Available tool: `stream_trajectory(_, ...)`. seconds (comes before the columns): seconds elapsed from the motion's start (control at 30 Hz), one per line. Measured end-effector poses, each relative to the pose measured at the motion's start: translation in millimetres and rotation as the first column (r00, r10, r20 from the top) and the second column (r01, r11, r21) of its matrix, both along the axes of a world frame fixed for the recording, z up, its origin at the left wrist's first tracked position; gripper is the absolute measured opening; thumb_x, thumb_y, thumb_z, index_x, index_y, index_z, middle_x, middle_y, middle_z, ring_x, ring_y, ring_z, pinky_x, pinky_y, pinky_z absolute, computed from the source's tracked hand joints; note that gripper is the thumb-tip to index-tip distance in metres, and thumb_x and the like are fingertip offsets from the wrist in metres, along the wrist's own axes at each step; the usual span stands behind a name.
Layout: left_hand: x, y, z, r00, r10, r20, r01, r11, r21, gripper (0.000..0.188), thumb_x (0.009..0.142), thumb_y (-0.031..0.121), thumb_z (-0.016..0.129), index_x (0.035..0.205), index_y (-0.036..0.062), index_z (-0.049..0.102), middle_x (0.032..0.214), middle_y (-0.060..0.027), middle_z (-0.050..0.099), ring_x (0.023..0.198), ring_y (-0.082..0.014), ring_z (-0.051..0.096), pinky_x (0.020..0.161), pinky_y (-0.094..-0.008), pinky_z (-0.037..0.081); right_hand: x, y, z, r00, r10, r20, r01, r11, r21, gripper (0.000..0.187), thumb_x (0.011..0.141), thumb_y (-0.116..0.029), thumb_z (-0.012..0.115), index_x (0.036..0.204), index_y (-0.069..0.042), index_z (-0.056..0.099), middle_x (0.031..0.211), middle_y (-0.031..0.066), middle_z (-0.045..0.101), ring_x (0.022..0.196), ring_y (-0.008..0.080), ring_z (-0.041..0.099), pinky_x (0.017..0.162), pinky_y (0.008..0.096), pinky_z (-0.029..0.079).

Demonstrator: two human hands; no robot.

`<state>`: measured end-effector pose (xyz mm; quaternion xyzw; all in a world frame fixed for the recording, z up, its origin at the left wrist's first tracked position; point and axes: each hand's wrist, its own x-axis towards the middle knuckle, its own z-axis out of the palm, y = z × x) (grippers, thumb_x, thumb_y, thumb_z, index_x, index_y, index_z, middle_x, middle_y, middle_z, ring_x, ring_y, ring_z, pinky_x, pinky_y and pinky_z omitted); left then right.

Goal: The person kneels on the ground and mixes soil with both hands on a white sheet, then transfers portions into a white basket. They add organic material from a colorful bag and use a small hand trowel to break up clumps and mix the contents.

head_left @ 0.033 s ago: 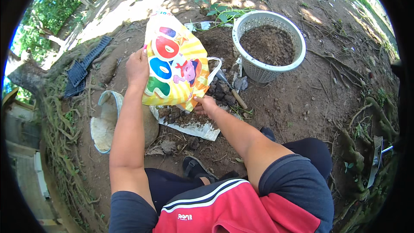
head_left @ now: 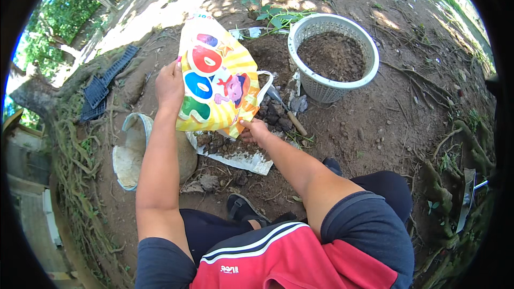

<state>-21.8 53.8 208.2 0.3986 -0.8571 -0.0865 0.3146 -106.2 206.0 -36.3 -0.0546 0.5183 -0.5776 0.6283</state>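
A bright yellow and white plastic bag point(head_left: 247, 75) with colourful print hangs tilted between my hands. My left hand point(head_left: 170, 86) is closed on its left edge. At its lower right corner, my right hand point(head_left: 256, 131) pinches the plastic, with a white loop handle sticking out just above. Whatever the bag may contain is hidden. Behind its right side lies a trowel point(head_left: 296, 123) with a wooden handle, beside dark clods of soil point(head_left: 278, 115). Under the bag, a pale sheet point(head_left: 257, 165) holds loose soil and lumps.
To the right stands a round, light grey plastic basket point(head_left: 370, 69) part full of soil point(head_left: 332, 56). A worn whitish container point(head_left: 126, 166) lies at the left, near black plastic trays point(head_left: 96, 96). Tree roots point(head_left: 80, 182) spread along both sides. Cut green stems point(head_left: 284, 17) lie beyond the basket.
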Motion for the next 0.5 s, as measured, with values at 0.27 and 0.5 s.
stream_trajectory(0.27,15.3,4.5,6.3,0.994,-0.084,-0.075,0.066,0.974,-0.218,0.025,0.093,0.025,0.050,0.105,0.0072,0.064,0.081,-0.0121,0.055,0.076,-0.0295,0.058,0.067,-0.0384,0.045,-4.5,-20.0,6.9,1.000,0.009,-0.002,-0.010,0.989,-0.150,0.020,0.089,-0.018,0.059,0.103,-0.004,0.055,0.083,0.0091,0.062,0.063,0.0197,0.062,0.056,0.0337,0.055)
stream_trajectory(0.5,31.3,-2.0,10.7,0.984,-0.028,-0.174,-0.014,0.971,-0.239,0.026,0.094,0.023,0.049,0.105,0.0047,0.063,0.082,-0.0122,0.055,0.074,-0.0279,0.057,0.066,-0.0370,0.045,-8.4,-31.8,15.8,0.992,0.069,-0.109,-0.088,0.981,-0.173,0.021,0.089,-0.016,0.059,0.100,0.002,0.054,0.080,0.0106,0.061,0.062,0.0207,0.062,0.054,0.0353,0.057)
